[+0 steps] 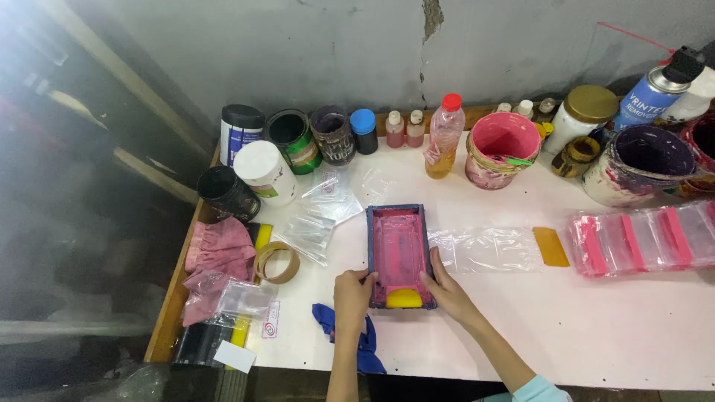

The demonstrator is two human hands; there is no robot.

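On white tabletop (521, 320): left hand (351, 292), right hand (447, 289) grip one blue-framed pink-stained printing screen (398, 249); two small pink bottles (405, 129) behind.

A small blue-framed screen (398, 254), stained pink, is held flat on the white table (596, 327). Its near left corner is gripped by the left hand (353, 292), its near right edge by the right hand (447, 292). A yellow squeegee (404, 298) is seen inside the frame at the near end. A blue cloth (328, 318) lies under the left wrist. Clear bags (485, 249) lie just right of the frame; a tape roll (276, 262) sits to the left. Paint pots (503, 149) are lined along the wall.
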